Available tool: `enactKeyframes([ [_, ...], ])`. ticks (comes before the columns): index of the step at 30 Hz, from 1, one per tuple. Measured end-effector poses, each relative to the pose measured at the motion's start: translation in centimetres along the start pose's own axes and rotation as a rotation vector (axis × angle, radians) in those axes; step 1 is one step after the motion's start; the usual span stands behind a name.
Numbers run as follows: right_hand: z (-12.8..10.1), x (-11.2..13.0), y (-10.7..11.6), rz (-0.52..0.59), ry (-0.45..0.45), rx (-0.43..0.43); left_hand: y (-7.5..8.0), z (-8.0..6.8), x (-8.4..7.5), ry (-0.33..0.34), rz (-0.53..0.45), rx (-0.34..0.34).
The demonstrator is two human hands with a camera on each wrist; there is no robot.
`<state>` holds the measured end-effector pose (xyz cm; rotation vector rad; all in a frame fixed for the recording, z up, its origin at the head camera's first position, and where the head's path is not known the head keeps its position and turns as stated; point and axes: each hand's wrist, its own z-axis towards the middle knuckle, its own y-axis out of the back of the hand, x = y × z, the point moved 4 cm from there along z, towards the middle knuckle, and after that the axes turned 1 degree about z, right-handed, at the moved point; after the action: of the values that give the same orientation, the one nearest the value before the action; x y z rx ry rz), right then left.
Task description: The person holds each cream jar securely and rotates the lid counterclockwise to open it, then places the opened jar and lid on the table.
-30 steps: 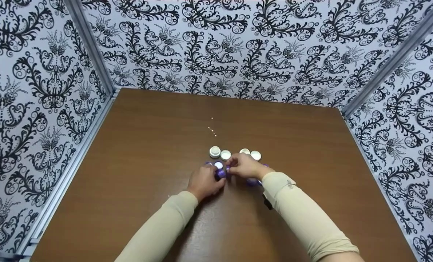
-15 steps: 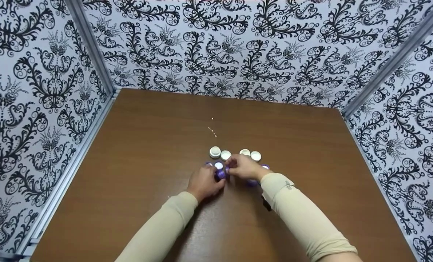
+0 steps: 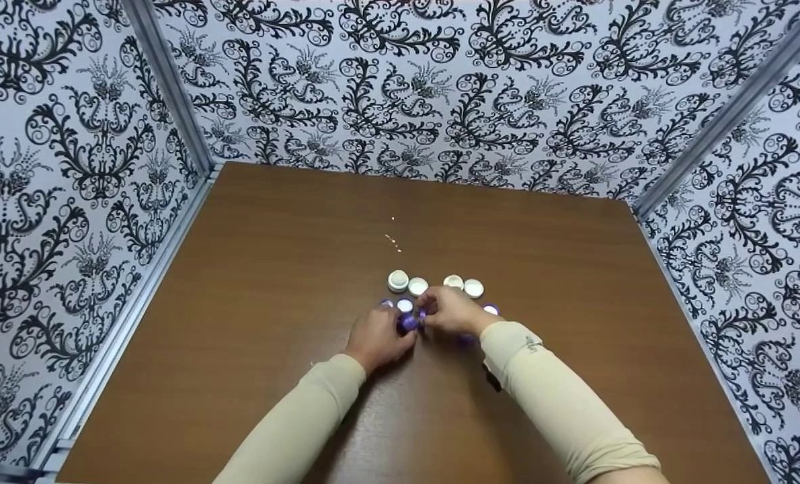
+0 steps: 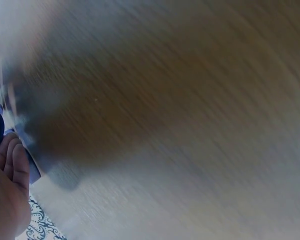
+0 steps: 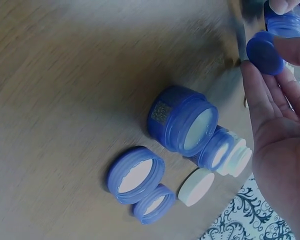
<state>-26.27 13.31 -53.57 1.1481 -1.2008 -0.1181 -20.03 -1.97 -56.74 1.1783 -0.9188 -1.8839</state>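
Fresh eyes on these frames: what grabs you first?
First, the black-and-white swirl wallpaper walling in the brown table. Then, at the table's middle, both hands meet over a cluster of small purple jars and white lids: the left hand holds a small purple jar, and the right hand pinches a purple cap.

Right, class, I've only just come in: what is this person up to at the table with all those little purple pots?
A person in beige sleeves works at a brown table with both hands close together. The right hand pinches a small purple lid right beside a small purple jar that the left hand holds. Other purple jars stand open on the table near the right hand, and white lids lie in a row just beyond the hands. Whether the lid is going on or coming off cannot be told.
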Motion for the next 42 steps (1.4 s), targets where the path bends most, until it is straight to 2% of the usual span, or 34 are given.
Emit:
enactKeyframes([
  [7, 0.02, 0.12, -0.28, -0.042, 0.022, -0.011, 0.01, 0.05, 0.02, -0.006, 0.003, 0.001],
  [16, -0.07, 0.13, -0.09, -0.028, 0.016, 0.009, -0.11, 0.09, 0.18, 0.005, -0.011, 0.017],
  [33, -0.34, 0.21, -0.08, -0.166, 0.071, 0.069, -0.29, 0.05, 0.36, 0.004, 0.011, 0.001],
  [42, -0.46, 0.36, -0.08, -0.202, 0.109, 0.079, -0.27, 0.05, 0.21, -0.014, 0.016, -0.006],
])
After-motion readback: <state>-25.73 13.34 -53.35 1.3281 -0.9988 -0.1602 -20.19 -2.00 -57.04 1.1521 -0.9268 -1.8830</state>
